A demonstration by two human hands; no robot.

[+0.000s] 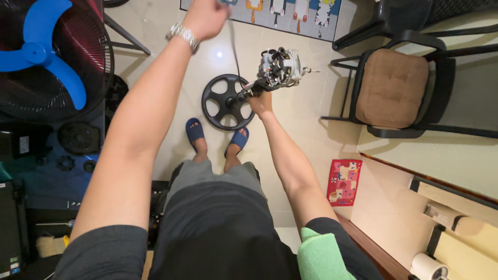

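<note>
A small flat red package (pixel 344 182) lay on the floor at the lower right of the frame. It was a rectangle with bright little pictures in yellow, white and blue. At the left edge, a small white label (pixel 24 145) sat on a dark box (pixel 21 142). A strip of coloured stickers (pixel 10 270) showed at the bottom left corner.
</note>
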